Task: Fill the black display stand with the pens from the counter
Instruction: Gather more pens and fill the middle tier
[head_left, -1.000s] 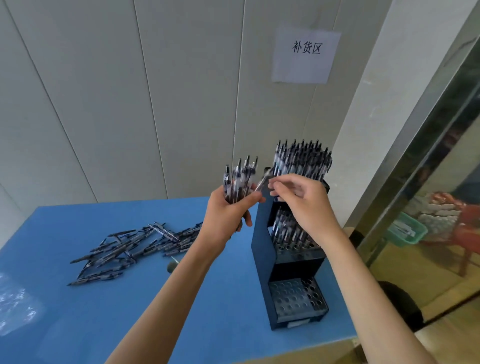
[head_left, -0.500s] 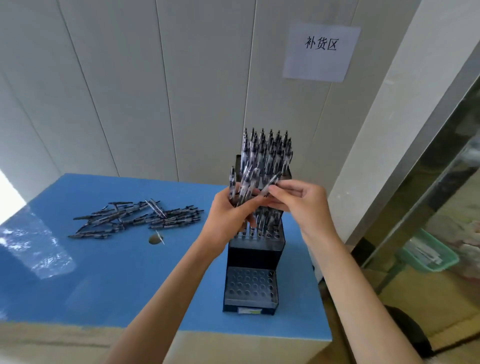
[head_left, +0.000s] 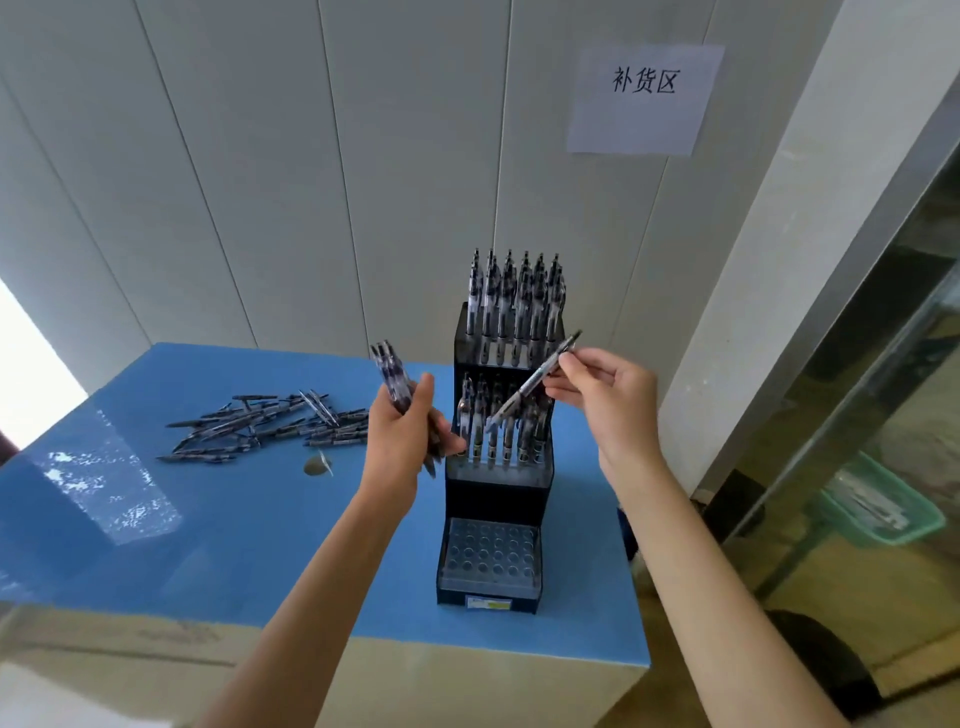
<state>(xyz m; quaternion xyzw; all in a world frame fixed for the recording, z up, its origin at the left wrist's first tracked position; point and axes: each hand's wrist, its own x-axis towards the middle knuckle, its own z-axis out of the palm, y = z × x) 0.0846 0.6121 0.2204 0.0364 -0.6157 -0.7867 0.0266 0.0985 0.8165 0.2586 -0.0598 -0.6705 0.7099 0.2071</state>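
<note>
The right hand (head_left: 608, 400) pinches one pen (head_left: 535, 383) in its fingertips, tilted, tip down over the middle shelf. The left hand (head_left: 402, 441) grips a bunch (head_left: 400, 395) of pens. A moment ago the two hands were touching at the bunch; now they are apart, so one pen has been pulled out and looks ready to go into a hole. The stand (head_left: 498, 483) sits between the hands. Its top shelf is full, its middle shelf is partly full, and its bottom shelf, close to the arms, has none. More pens lie in a pile (head_left: 265, 426) left of the left hand. Above the right hand, a paper sign (head_left: 644, 98) on the wall reads "补货区".
</note>
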